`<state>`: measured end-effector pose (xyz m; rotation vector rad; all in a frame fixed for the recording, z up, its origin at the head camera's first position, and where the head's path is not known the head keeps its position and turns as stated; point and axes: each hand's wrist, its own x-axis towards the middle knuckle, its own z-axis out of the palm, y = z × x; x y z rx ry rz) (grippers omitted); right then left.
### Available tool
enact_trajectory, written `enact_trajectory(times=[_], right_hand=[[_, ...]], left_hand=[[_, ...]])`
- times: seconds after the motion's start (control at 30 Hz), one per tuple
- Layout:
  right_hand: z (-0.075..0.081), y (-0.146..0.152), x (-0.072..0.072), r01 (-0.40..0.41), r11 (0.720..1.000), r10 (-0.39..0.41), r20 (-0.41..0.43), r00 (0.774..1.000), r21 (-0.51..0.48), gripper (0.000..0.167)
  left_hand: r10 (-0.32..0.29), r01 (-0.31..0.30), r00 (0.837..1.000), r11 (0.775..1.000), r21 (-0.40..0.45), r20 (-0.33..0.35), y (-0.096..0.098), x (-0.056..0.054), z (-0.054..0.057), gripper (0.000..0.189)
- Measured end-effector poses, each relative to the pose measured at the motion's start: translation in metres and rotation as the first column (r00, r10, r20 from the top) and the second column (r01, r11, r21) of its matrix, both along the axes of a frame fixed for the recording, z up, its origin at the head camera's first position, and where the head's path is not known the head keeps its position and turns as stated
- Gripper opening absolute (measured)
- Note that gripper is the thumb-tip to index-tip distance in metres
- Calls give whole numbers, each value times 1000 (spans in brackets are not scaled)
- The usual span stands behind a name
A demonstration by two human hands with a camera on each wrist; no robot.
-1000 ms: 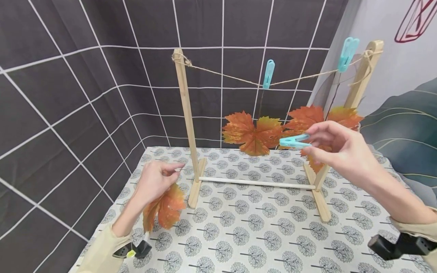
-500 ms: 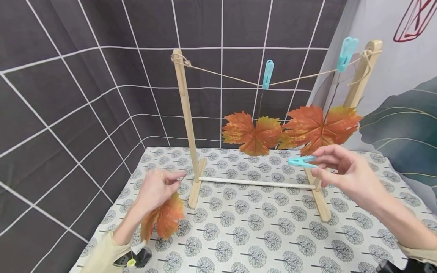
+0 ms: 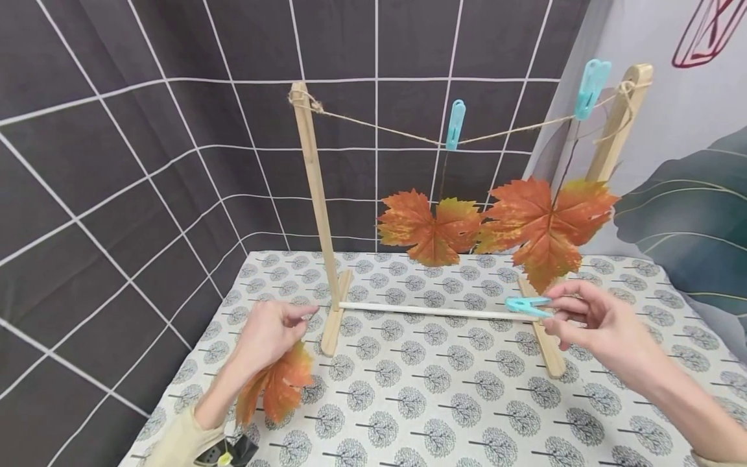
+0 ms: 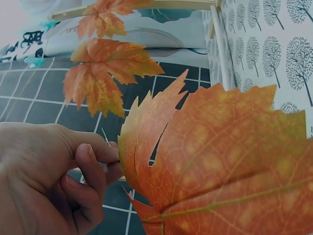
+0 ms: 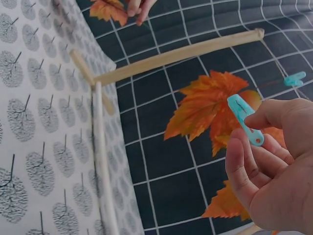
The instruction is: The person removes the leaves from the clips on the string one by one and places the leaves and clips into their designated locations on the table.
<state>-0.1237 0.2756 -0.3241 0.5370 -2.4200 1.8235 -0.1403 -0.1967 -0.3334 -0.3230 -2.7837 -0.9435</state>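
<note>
My left hand (image 3: 268, 334) pinches the stem of an orange artificial maple leaf (image 3: 277, 383) that hangs below it at the left; in the left wrist view this leaf (image 4: 210, 152) fills the right side. A light-blue clothespin (image 3: 525, 305) sits between the thumb and fingers of my right hand (image 3: 601, 324), low in front of the rack's right foot. In the right wrist view the clothespin (image 5: 243, 117) is seen from its side. Two more leaves, a middle one (image 3: 432, 227) and a right one (image 3: 545, 224), hang from the twine by blue clothespins, the middle pin (image 3: 456, 126) and right pin (image 3: 592, 89).
The wooden rack has a left post (image 3: 315, 188), a right post (image 3: 621, 123) and a white crossbar (image 3: 432, 312) low between its feet. Twine (image 3: 379, 128) sags between the posts. A tree-print cloth (image 3: 408, 402) covers the table; a dark gridded curtain (image 3: 175, 162) stands behind.
My right hand has moved down and slightly right with the clothespin, away from in front of the right leaf. My left hand has sunk slightly with its leaf.
</note>
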Motion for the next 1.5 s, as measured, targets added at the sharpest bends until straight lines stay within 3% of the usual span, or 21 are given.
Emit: enact_trajectory(times=[0.2, 0.43, 0.77, 1.0, 1.5], right_hand=[[-13, 6, 5, -1, 1000, 0, 37, 999, 2, 40], [-25, 13, 11, 32, 996, -42, 128, 991, 80, 38], [-41, 15, 17, 77, 987, -101, 175, 979, 139, 34], [-55, 17, 21, 75, 987, -106, 229, 968, 141, 31], [-74, 16, 26, 78, 987, -112, 250, 962, 143, 30]], left_hand=[[9, -8, 999, 1000, -9, 44, 1, 3, -5, 32], [-14, 15, 1000, 999, -45, 21, 0, 1, -13, 31], [-1, 0, 994, 1000, 7, 109, 2, 3, -21, 33], [-11, 10, 995, 1000, 9, 102, 3, 4, -29, 34], [-13, 3, 993, 997, 82, 117, 9, 3, -47, 33]])
